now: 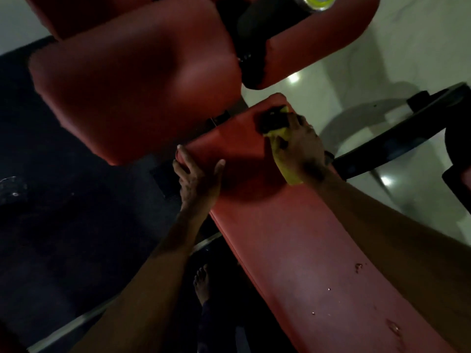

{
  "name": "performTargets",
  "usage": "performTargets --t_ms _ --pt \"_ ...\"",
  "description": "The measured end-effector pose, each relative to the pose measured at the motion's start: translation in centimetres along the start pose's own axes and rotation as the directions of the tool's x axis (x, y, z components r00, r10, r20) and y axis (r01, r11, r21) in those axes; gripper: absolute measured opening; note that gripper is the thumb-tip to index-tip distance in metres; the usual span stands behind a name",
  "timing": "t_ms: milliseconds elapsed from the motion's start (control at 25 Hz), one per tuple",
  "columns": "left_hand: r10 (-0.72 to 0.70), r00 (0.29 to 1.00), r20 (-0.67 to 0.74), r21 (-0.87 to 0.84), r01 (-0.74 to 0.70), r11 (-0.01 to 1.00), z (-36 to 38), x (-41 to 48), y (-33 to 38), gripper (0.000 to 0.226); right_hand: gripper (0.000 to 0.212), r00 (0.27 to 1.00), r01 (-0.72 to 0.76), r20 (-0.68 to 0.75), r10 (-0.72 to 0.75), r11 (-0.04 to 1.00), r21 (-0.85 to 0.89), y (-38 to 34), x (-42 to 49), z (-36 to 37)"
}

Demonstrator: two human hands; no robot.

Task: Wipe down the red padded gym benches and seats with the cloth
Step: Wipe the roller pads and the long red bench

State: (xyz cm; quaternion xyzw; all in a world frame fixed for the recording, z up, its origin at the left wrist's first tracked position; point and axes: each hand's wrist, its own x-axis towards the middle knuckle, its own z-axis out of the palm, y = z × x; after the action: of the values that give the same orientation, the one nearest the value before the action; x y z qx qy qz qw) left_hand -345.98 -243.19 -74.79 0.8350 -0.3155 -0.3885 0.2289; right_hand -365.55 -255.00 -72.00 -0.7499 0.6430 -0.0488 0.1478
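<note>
Red padding covers a long bench (293,250) that runs from the near right toward the middle of the view, its far end just beside a larger red seat pad (132,85). A yellow cloth (283,159), dark and soiled at its far end, lies on the far end of the bench under the right hand (298,146), whose grip is curled around it and presses it onto the padding. The left hand (198,179) rests on the bench's left edge with fingers straight, thumb on top, holding nothing. Small scuffs and wet spots mark the near part of the bench. A bare foot (202,284) stands on the dark floor (63,225) left of the bench. Pale glossy floor (382,59) lies on the far right.
</note>
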Motion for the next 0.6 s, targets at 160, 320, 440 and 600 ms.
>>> performTargets --t_ms 160,320,440,600 --pt "0.044 0.999 -0.018 -0.048 -0.044 0.998 -0.1 0.0 -0.3 0.108 0.059 0.985 -0.169 0.052 0.164 0.98 0.103 -0.5 5.0 -1.2" --pt "0.04 0.998 0.054 -0.017 -0.039 0.999 -0.5 0.2 -0.2 0.109 0.061 0.993 -0.067 0.095 0.069 0.998 -0.02 2.6 -2.5 -2.0" --pt "0.055 0.996 0.071 0.037 -0.057 0.998 -0.5 0.3 -0.8 0.111 0.059 0.989 -0.11 0.1 0.112 0.994 -0.024 3.0 -1.5 -1.6" --pt "0.044 0.998 0.044 0.017 -0.045 0.999 -0.3 0.1 -0.9 0.102 0.061 0.987 -0.153 0.051 0.154 0.988 -0.012 0.8 1.1 -1.3"
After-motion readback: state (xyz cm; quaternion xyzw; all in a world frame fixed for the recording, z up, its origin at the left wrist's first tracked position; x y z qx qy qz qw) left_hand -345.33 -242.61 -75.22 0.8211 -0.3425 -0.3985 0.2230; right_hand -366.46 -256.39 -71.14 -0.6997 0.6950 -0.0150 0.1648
